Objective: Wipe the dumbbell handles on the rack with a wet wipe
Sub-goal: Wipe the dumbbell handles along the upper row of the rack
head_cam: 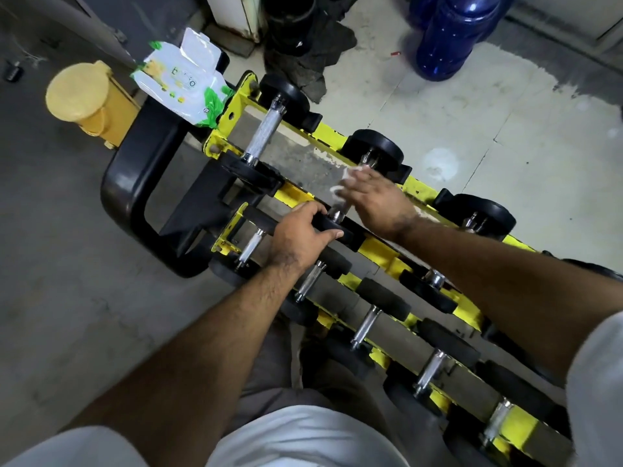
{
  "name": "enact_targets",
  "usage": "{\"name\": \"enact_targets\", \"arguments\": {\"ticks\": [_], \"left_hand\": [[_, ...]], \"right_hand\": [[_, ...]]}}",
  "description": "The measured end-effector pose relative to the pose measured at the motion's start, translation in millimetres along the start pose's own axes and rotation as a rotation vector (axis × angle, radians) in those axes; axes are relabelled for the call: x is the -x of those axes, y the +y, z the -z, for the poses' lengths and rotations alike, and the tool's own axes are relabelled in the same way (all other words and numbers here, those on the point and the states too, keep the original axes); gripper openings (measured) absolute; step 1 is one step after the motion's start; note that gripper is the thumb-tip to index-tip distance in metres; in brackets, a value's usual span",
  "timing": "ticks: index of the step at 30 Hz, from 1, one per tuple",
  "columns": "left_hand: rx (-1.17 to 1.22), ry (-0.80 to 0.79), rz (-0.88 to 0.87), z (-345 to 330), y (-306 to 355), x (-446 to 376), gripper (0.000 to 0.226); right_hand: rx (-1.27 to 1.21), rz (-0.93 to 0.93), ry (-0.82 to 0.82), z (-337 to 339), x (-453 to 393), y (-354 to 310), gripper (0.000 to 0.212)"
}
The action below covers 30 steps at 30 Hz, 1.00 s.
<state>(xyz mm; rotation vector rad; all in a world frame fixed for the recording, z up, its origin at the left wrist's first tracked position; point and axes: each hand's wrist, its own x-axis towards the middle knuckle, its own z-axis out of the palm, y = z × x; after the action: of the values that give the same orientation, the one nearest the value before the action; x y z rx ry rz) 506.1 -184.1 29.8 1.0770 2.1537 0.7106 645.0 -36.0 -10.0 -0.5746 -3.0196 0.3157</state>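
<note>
A yellow two-tier rack [381,251] carries black dumbbells with chrome handles. My right hand [374,200] is wrapped round the handle of the second dumbbell [374,153] on the upper tier, with a white wet wipe [347,178] between its fingers and the metal. My left hand [303,239] grips that dumbbell's near black end. The first upper dumbbell's knurled handle [266,129] lies bare to the left. Several smaller dumbbells [365,326] line the lower tier below my arms.
An open pack of wet wipes [182,79] sits on the black frame [135,183] at the rack's left end. A yellow bin [84,96] stands beside it. Blue water jugs [451,35] and black rubber pieces [303,48] stand on the floor behind.
</note>
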Motion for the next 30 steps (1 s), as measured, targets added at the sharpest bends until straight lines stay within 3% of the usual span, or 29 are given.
{"name": "enact_targets", "arguments": {"ticks": [3, 8, 12, 14, 17, 21, 22, 26, 30], "left_hand": [[-0.022, 0.001, -0.017, 0, 4, 1, 0.041], [-0.093, -0.008, -0.027, 2, 6, 2, 0.041], [-0.110, -0.025, -0.037, 4, 9, 2, 0.042], [-0.113, -0.033, -0.040, 5, 7, 1, 0.041], [-0.124, -0.067, -0.102, 9, -1, -4, 0.034], [-0.182, -0.140, -0.180, 19, -9, -15, 0.038], [-0.200, -0.166, -0.194, 20, -10, -18, 0.041], [-0.193, -0.293, -0.213, 24, -16, -32, 0.041], [-0.117, -0.365, -0.187, 32, -21, -44, 0.037]], "right_hand": [[-0.013, 0.249, -0.121, 1, 7, -5, 0.046], [0.050, -0.086, -0.008, 14, 3, 12, 0.056], [0.016, 0.187, -0.187, -4, 9, -20, 0.059], [0.044, 0.119, -0.156, 5, 5, -7, 0.056], [0.089, -0.171, -0.097, 12, -1, -1, 0.059], [0.115, 0.015, -0.249, 4, 15, -22, 0.061], [0.142, 0.008, -0.246, 9, 18, -15, 0.061], [0.178, -0.312, -0.220, 19, 5, -11, 0.072], [0.177, -0.189, -0.369, 23, 2, -23, 0.069]]}}
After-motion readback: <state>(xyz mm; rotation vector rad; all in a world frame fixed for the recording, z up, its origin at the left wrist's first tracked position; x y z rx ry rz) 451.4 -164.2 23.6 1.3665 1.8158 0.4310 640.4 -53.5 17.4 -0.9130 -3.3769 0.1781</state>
